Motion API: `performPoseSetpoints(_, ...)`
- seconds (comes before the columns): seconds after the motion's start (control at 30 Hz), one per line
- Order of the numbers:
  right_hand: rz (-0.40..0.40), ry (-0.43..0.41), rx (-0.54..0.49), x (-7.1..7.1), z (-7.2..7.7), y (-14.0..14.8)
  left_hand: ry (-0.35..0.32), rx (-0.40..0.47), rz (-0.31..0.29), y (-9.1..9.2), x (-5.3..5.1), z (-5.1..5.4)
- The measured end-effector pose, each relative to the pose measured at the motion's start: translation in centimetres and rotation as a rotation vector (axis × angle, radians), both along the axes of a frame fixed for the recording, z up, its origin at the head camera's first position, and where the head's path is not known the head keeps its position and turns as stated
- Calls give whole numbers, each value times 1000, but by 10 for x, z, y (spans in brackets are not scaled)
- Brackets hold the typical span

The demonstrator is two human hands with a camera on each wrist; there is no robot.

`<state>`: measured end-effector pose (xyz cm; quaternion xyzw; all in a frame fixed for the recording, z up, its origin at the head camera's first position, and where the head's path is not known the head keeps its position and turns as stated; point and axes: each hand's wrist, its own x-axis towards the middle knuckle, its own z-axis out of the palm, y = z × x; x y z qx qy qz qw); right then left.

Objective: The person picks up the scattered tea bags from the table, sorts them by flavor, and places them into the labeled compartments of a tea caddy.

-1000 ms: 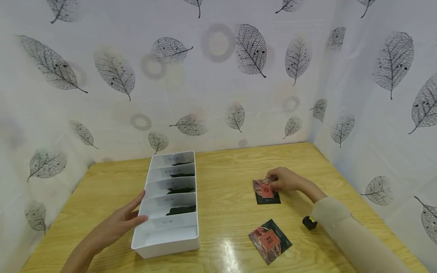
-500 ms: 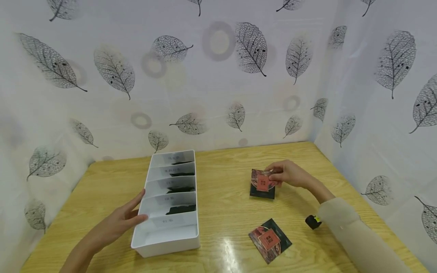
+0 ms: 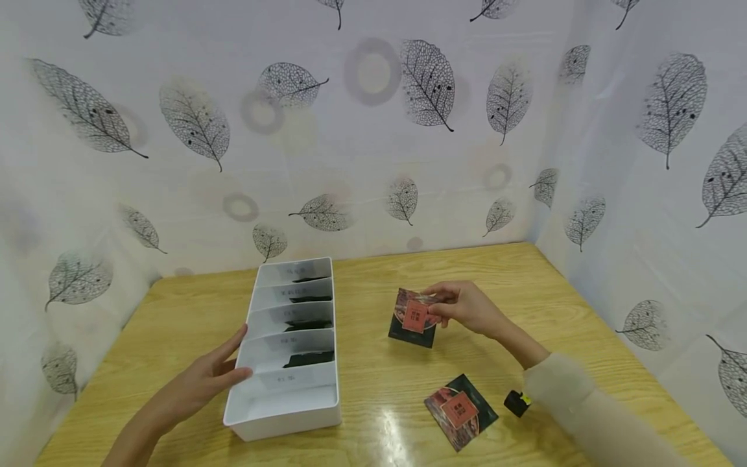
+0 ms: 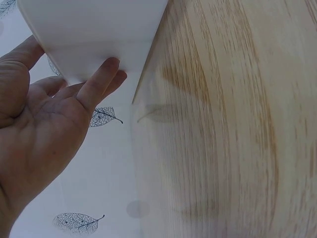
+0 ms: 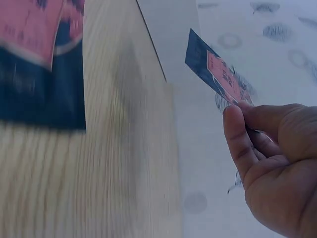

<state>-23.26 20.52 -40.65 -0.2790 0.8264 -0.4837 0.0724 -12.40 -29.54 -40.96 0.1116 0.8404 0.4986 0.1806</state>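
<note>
In the head view, my left hand grips the left wall of a long white divided box. Its thumb reaches over the rim and its other fingers lie against the outside; the left wrist view has those fingers against the white wall. My right hand pinches a flat dark green sachet with a red label by its upper right edge. The sachet is tilted and raised off the table. The right wrist view shows thumb and fingers on the sachet's edge. A second, similar sachet lies flat nearer me.
Dark packets stand in the box's rear compartments, behind labelled dividers. A small black object with a yellow part lies beside the right sleeve. The wooden table ends at a leaf-patterned curtain behind and at the right.
My right hand has lifted the far sachet off the table and carried it left towards the box. My left hand and the box have stayed put.
</note>
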Motion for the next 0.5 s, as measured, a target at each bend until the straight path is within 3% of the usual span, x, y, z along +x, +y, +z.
performPoseSetpoints(0.5, 123, -56, -81, 24, 16, -55, -13, 25, -3, 0, -1, 0)
